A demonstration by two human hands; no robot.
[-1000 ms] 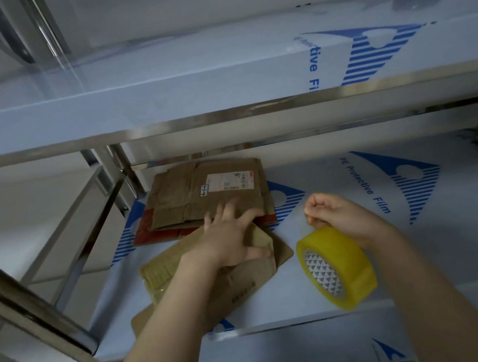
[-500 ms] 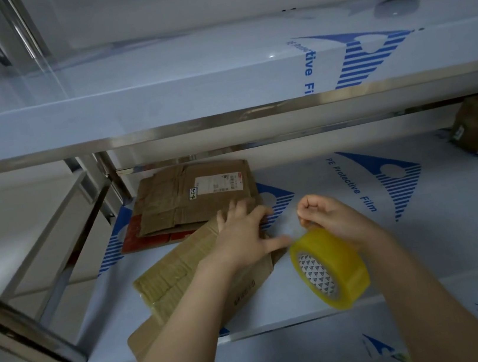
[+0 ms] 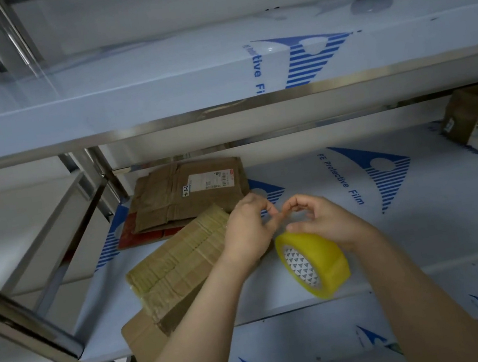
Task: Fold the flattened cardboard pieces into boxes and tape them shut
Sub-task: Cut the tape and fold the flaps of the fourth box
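The yellow translucent roll of packing tape (image 3: 313, 264) hangs gripped under the right hand (image 3: 328, 223). At ten o'clock the left hand (image 3: 248, 229) pinches what looks like its loose end. Peel slowly, keeping the strip taut and untwisted. The flattened brown cardboard piece (image 3: 181, 260) lies at nine o'clock on the white film-covered shelf (image 3: 425, 230), not yet folded. A stack of brown flats (image 3: 190, 194) sits beyond at eleven.

Yellow tape roll (image 3: 326, 265) with triangle-patterned core, brown cardboard (image 3: 182, 266), blue-striped white shelf film (image 3: 422, 215), seemingly red sheet (image 3: 146, 235).
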